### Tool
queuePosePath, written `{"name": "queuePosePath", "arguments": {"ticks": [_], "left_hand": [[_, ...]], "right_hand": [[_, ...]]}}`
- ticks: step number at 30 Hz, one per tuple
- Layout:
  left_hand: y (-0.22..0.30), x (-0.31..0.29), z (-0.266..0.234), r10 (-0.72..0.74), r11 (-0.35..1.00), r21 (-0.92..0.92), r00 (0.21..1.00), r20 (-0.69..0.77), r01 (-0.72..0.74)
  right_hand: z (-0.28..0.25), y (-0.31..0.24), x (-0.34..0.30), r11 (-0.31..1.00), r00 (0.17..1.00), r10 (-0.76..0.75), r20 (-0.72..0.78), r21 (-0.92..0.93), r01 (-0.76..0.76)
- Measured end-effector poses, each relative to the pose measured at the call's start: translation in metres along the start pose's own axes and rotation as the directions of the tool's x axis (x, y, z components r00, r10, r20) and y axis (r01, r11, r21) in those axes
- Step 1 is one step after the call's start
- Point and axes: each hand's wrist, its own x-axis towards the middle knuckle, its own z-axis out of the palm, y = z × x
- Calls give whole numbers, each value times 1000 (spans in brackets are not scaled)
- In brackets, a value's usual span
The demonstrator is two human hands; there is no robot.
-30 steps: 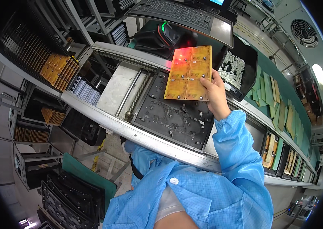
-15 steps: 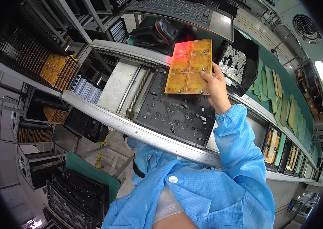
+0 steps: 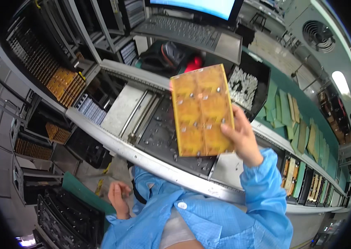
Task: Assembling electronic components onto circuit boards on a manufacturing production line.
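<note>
My right hand (image 3: 245,137) grips the right edge of an orange-yellow circuit board panel (image 3: 202,112), thumb on its face and fingers behind. The panel, divided into several sections with small parts on them, is held up over a black fixture plate (image 3: 159,133) studded with small pegs and clips. It hides much of that plate. Low on the near side of the rail, my left hand (image 3: 119,199) hangs beside my body with loosely bent fingers and nothing visible in it. A dark scanner (image 3: 165,56) glows red behind the panel.
A metal conveyor rail (image 3: 142,159) runs across in front of me. Beyond it are a keyboard (image 3: 179,31), a black bin of white pieces (image 3: 262,87) and green strips (image 3: 283,110). Racked orange boards (image 3: 63,85) stand left; black plates (image 3: 67,216) lean at lower left.
The panel in my right hand has come nearer to me, away from the scanner's red light. My left hand has come into view at the lower left. The view has shifted, showing a screen.
</note>
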Motion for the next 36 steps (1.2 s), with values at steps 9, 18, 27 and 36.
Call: {"name": "queuePosePath", "arguments": {"ticks": [9, 18, 27, 36], "left_hand": [[118, 101, 182, 281, 825, -565, 870, 404, -5], [114, 127, 206, 454, 825, -520, 807, 379, -221], [109, 142, 210, 418, 852, -467, 845, 334, -237], [107, 141, 217, 428, 856, -393, 888, 171, -336]], "right_hand": [[37, -10, -16, 994, 957, -96, 275, -31, 109], [51, -2, 37, 981, 988, -149, 30, -117, 152], [64, 27, 48, 980, 971, -198, -137, -31, 195], [82, 40, 56, 971, 922, -239, -305, -91, 221]]}}
